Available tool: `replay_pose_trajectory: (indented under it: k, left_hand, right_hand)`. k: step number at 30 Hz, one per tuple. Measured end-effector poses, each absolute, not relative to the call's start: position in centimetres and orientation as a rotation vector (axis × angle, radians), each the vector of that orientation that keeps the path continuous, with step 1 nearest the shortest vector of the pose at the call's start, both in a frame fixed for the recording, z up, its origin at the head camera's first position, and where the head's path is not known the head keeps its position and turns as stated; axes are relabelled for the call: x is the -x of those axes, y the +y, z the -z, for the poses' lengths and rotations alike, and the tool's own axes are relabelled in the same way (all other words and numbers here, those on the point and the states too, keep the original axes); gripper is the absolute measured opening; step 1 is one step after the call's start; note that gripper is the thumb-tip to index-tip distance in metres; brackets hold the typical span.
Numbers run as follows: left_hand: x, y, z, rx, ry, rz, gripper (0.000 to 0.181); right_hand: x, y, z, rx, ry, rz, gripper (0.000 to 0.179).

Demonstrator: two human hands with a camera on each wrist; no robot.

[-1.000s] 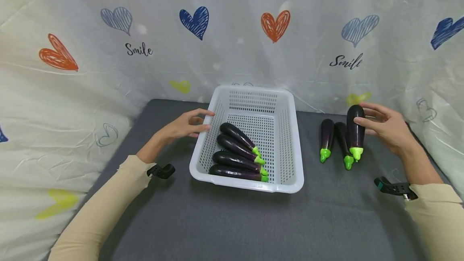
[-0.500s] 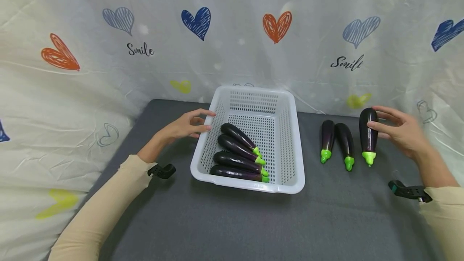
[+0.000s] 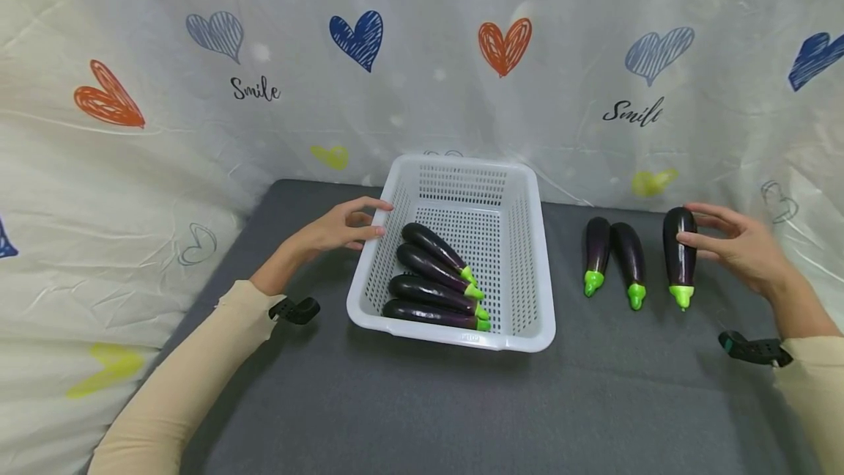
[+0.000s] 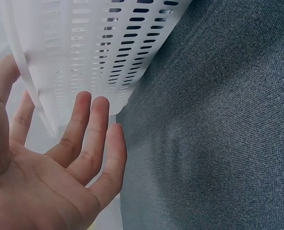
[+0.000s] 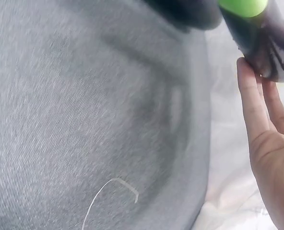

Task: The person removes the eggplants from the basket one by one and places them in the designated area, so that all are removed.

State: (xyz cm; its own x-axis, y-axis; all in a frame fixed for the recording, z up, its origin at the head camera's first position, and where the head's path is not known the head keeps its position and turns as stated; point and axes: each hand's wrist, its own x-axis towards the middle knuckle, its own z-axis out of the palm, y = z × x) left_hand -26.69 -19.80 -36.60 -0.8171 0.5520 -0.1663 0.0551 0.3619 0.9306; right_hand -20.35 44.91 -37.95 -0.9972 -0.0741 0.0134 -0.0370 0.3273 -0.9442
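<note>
My right hand (image 3: 745, 244) grips a dark purple eggplant (image 3: 680, 255) between thumb and fingers, its bright green cap pointing toward me. In the right wrist view, the fingers reach around the blunt end of this eggplant (image 5: 257, 40). Two more eggplants, a left one (image 3: 596, 248) and a right one (image 3: 629, 255), lie just left of it on the table. My left hand (image 3: 336, 226) rests thumb and index fingertips on the left rim of a white perforated basket (image 3: 541, 255). The other fingers extend loosely outside its wall (image 4: 118, 48). Inside, several eggplants (image 3: 428, 288) lie side by side.
A dark grey cloth covers the table (image 3: 422, 409). Behind it and to the left hangs a pale curtain (image 3: 422, 101) printed with hearts and "Smile". Each wrist wears a black strap, the left strap (image 3: 294, 310) near the basket's front left.
My right hand has carried its eggplant rightward and slightly toward me, away from the two others, uncovering the nearer one. My left hand stays at the basket rim.
</note>
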Motion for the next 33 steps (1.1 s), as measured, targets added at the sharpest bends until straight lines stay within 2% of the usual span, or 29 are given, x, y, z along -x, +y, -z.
replay_pose_trajectory:
  k: [15, 33]
  left_hand:
    - [26.8, -19.8, 36.5, -0.532, 2.188, -1.441, 0.055]
    - [26.9, -19.8, 36.7, -0.551, 2.174, -1.447, 0.053]
  right_hand:
    - [21.2, 46.4, 39.5, 0.095, 2.708, 1.355, 0.061]
    - [22.4, 45.3, 40.7, 0.051, 2.74, 1.249, 0.071]
